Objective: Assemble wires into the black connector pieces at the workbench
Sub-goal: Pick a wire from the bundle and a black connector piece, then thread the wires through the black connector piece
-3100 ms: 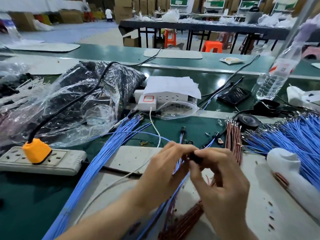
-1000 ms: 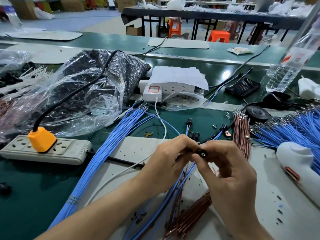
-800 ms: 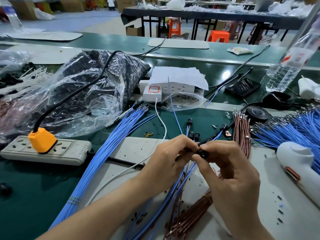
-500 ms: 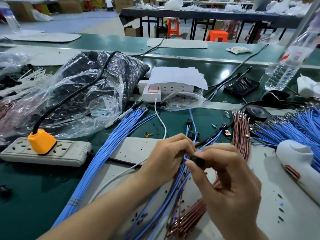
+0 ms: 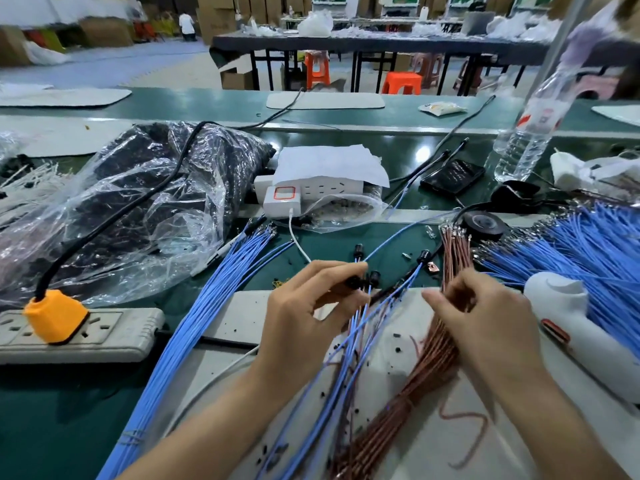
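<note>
Head camera, looking down on the workbench, whose top is smooth dark green with a pale, speckled work mat laid over it.

The left hand pinches a small black connector piece, a glossy plastic cylinder, between thumb and curled forefinger above the mat's far edge. A thin blue wire runs from it up and to the right. The right hand is apart from the left, fingers curled and thumb opposed, pinching into the upper part of the copper-brown wire bundle. Motion blur hides how many strands it holds.

Between the forearms lie loose blue wires with matte insulation. A thicker sheaf of blue wires fans out to the left, and a dense spread with metal tips lies to the right. Two more black connectors stand on the green surface beyond the hands.

A large crinkled clear plastic bag at the left holds a dark mass of black parts. A small clear pouch beside the white power strip holds tiny greyish pieces. A grey power strip carries a blocky orange plug. A ribbed clear water bottle stands at the far right, with a black tape roll in front of it.
</note>
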A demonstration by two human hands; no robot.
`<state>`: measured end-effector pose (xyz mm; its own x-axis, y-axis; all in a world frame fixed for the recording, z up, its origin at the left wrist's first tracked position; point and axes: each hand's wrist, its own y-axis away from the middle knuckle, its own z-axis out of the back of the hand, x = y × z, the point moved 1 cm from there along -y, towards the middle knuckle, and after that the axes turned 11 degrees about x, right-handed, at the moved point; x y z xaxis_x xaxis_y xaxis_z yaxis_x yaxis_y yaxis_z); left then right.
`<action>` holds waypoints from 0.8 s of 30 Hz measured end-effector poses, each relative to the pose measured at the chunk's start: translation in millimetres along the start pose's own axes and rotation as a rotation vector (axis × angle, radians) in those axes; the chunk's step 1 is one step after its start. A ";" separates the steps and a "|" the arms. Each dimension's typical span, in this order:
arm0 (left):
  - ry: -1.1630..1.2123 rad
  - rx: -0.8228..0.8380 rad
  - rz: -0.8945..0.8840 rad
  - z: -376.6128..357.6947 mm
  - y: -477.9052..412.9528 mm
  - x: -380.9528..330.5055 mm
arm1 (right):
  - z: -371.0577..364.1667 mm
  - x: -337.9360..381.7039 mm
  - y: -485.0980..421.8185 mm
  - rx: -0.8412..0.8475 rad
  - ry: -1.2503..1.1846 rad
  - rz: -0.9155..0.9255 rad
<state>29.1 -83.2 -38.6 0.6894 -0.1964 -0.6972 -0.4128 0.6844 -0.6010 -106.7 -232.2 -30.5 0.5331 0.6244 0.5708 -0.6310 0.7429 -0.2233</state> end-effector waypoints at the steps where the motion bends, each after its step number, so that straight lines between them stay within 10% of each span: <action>1: 0.014 -0.013 -0.002 0.7 0.8 0.8 | 0.0 -7.7 -3.7 0.099 0.126 -0.150; 17: -0.053 0.173 -0.055 -4.7 2.0 -1.4 | 8.0 -14.4 -10.2 0.113 -0.108 -0.291; 24: -0.133 0.205 -0.057 -4.4 0.0 -2.0 | 3.2 -2.0 -5.3 0.032 -1.111 -0.222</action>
<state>25.2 -85.8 -39.0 0.7862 -0.1539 -0.5986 -0.2508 0.8057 -0.5366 -106.2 -238.2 -27.9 -0.1508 -0.0922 0.9843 -0.6071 0.7944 -0.0186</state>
